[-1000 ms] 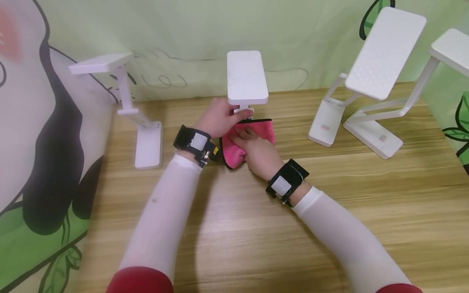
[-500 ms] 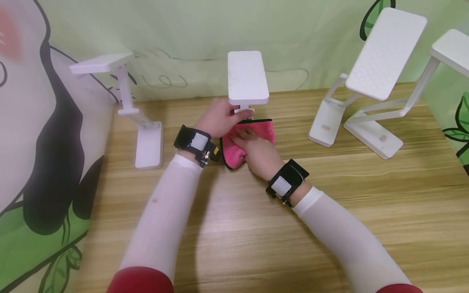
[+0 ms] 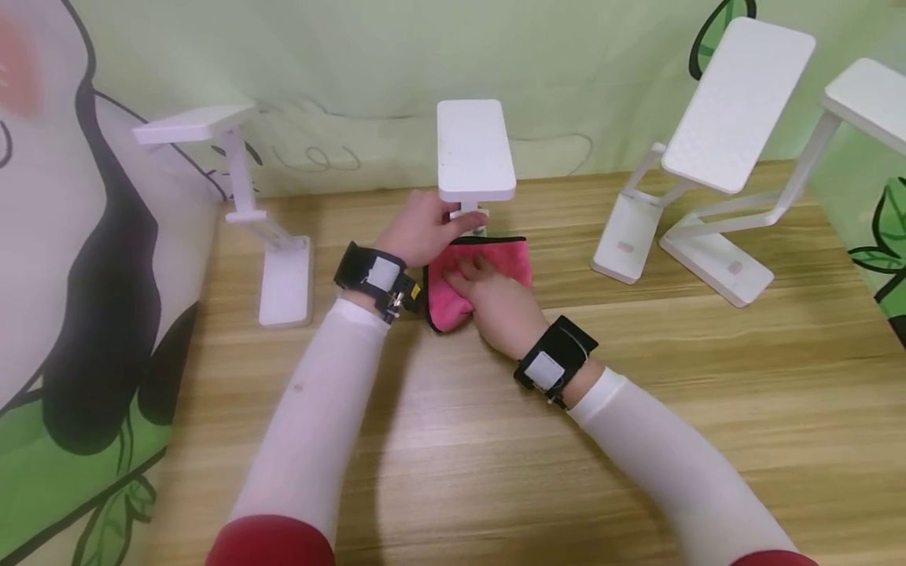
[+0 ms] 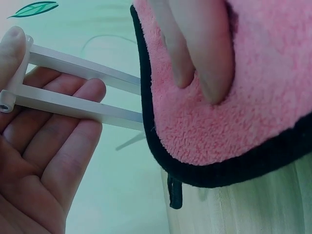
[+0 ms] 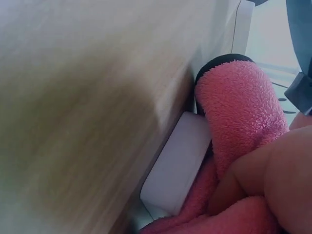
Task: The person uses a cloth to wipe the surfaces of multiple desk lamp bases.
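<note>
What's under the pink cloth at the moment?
A white lamp base: the right wrist view shows part of it sticking out. The pink cloth covers the rest, so its top can't be seen.

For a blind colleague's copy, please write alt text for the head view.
A person's right hand holds a pink cloth at the foot of a white lamp, while the left hand grips its arm. Another lamp stands left of it and two more right, on a wooden table.
</note>
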Demonstrator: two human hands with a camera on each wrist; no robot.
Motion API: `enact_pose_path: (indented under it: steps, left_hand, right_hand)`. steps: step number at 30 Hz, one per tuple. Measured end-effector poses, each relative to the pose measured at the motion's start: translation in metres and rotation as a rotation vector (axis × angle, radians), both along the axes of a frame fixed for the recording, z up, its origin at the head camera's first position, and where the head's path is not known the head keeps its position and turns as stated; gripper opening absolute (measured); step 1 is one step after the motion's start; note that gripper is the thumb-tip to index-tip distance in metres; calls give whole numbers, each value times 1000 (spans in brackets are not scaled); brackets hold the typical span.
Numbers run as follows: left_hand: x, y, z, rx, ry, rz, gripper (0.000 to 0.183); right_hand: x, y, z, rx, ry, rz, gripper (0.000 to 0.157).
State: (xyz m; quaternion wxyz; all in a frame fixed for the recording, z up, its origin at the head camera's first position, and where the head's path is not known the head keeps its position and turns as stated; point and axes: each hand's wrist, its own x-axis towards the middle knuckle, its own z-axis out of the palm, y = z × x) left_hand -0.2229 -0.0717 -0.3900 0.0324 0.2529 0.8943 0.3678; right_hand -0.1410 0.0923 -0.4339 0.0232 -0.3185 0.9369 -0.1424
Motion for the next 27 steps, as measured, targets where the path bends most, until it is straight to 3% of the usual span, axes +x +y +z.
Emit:
enact_pose_path:
  steps: [27]
  left_hand:
    - [0,-1,0,-28,27,9,32]
  right_hand:
    - [8,-3,5,34,4,-13,55]
